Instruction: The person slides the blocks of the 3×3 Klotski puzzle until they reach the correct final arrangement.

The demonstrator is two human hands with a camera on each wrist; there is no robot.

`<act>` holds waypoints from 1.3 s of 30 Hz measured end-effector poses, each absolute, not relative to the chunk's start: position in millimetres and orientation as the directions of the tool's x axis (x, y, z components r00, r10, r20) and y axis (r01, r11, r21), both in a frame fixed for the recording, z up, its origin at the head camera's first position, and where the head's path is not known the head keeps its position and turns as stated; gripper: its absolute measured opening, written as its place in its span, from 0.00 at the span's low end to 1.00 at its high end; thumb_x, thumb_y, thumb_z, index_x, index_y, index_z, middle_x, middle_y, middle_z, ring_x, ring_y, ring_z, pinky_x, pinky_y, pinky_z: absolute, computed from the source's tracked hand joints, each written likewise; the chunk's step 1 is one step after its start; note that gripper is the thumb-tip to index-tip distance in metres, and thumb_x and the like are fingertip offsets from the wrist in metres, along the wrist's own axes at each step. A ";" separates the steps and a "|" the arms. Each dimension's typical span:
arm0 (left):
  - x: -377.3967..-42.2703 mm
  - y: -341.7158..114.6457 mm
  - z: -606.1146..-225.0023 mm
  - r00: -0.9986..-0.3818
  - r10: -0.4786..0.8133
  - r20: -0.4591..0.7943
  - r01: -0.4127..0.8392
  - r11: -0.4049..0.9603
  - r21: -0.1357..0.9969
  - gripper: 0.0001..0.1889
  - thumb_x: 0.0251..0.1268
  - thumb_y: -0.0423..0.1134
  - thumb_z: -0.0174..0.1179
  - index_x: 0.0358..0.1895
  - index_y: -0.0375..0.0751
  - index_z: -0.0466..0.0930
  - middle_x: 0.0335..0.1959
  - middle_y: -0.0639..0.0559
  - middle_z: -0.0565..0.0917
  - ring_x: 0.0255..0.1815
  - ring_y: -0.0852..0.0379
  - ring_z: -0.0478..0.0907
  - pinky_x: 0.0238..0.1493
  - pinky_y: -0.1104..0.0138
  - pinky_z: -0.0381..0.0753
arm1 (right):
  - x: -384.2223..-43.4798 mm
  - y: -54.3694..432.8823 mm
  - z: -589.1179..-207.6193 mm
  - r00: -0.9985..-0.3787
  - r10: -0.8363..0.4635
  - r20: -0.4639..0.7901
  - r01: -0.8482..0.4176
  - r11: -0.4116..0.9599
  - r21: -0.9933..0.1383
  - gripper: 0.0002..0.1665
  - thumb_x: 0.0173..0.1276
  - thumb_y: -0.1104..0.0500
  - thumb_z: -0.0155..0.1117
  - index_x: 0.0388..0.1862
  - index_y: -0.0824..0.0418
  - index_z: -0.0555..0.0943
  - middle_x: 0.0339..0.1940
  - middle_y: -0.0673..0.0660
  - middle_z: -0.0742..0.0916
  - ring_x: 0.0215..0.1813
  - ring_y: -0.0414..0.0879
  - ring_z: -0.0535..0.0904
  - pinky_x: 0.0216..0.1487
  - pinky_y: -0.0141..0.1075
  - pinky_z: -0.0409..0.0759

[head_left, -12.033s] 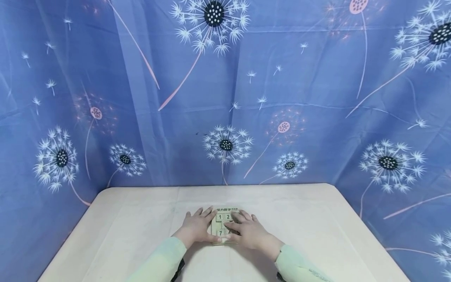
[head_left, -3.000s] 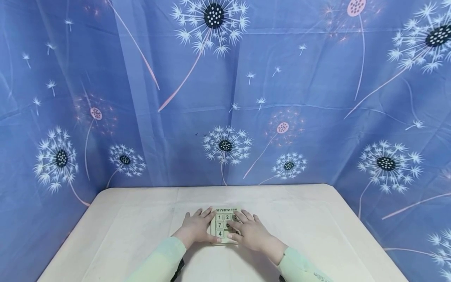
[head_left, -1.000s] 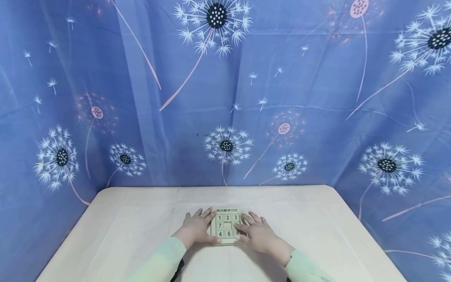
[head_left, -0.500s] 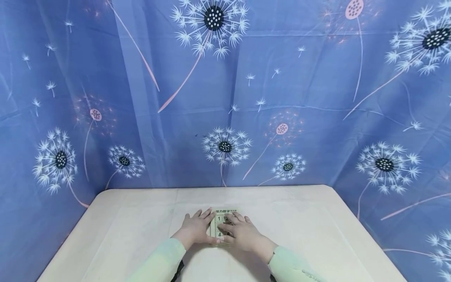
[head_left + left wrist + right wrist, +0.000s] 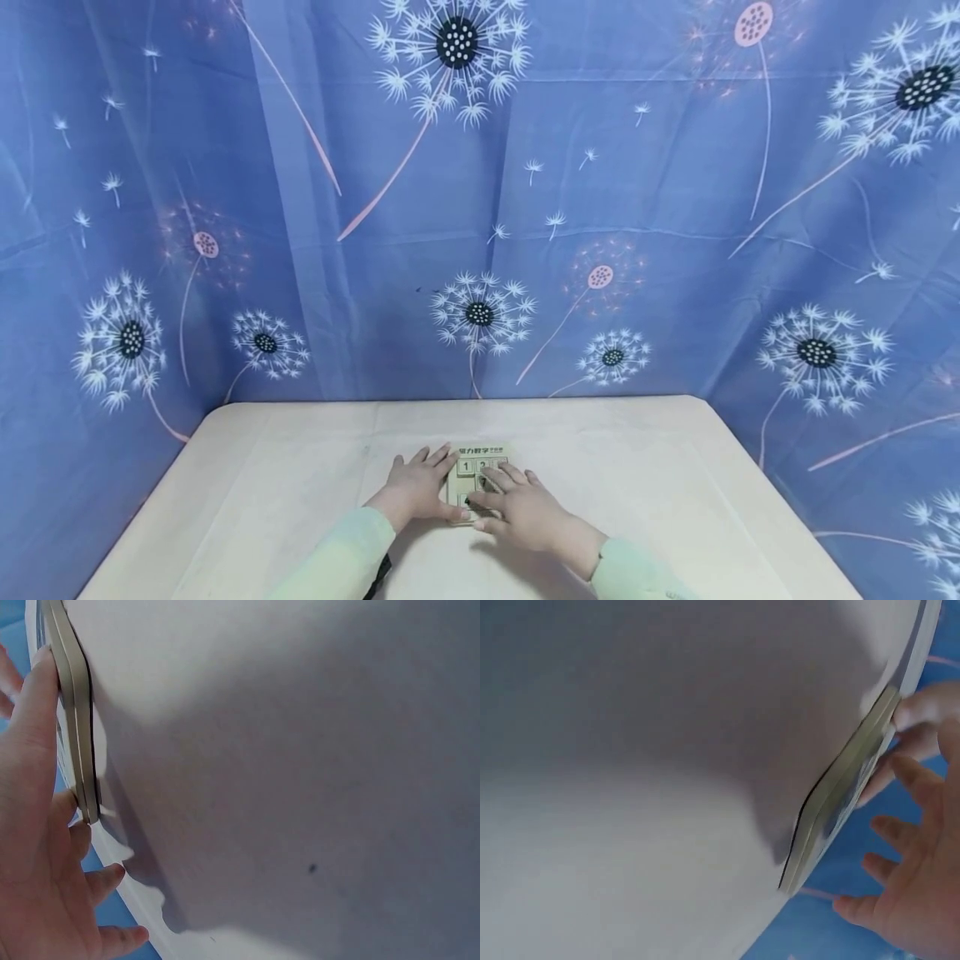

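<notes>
A pale green sliding number puzzle [image 5: 459, 521] lies flat on the table, its title printed along the far edge. Tiles 1 [image 5: 466, 467] and 2 show in the top row; below tile 1 is a bare slot. My left hand [image 5: 414, 487] holds the board at its left side, thumb along the near edge and index finger at the far left corner. From the right, my right hand [image 5: 528, 512] reaches over the board, its index fingertip on the lower-left tile, and covers the right-hand tiles. Both wrist views show the board edge-on, with the left thumb [image 5: 37, 705] against its rim.
The board rests on a cream-covered table [image 5: 300, 467]. A blue dandelion-print curtain [image 5: 390, 333] rises behind the table and along both sides. Hand shadows fall on the cover.
Tiles have been rearranged over these seconds. The bare slot, in the centre one second ago, is now at middle left. My right index fingertip has moved toward the near edge; my left hand stays put.
</notes>
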State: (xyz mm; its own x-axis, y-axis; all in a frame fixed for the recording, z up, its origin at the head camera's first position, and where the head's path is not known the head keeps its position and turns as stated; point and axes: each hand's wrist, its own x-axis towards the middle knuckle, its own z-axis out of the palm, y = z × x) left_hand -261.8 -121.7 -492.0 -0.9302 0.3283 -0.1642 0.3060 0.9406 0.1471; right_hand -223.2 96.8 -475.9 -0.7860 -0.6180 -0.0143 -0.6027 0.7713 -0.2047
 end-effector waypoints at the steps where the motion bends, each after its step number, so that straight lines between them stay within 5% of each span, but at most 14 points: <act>1: -261.7 -121.7 -492.3 -0.930 0.328 -0.164 0.306 0.941 0.148 0.54 0.51 0.76 0.66 0.80 0.53 0.63 0.83 0.54 0.63 0.81 0.40 0.62 0.77 0.33 0.64 | -222.4 94.2 -476.6 -0.784 -0.621 -0.019 -0.605 0.770 -0.203 0.30 0.75 0.36 0.56 0.69 0.46 0.80 0.78 0.61 0.74 0.79 0.67 0.66 0.72 0.73 0.68; 15: -261.2 -119.8 -491.3 -0.928 0.332 -0.171 0.312 0.941 0.134 0.54 0.51 0.78 0.63 0.80 0.55 0.62 0.83 0.55 0.62 0.81 0.41 0.63 0.76 0.33 0.65 | -237.9 82.4 -485.8 -0.831 -0.554 -0.037 -0.542 0.824 -0.168 0.34 0.73 0.31 0.54 0.71 0.44 0.78 0.78 0.60 0.74 0.80 0.65 0.65 0.73 0.71 0.67; 39: -260.2 -118.7 -489.6 -0.935 0.310 -0.170 0.286 0.946 0.150 0.54 0.51 0.76 0.66 0.79 0.54 0.63 0.83 0.54 0.63 0.82 0.41 0.62 0.77 0.34 0.64 | -209.5 122.1 -477.3 -0.819 -0.574 0.015 -0.559 0.792 -0.244 0.31 0.74 0.37 0.58 0.68 0.50 0.80 0.77 0.64 0.74 0.78 0.69 0.66 0.71 0.75 0.66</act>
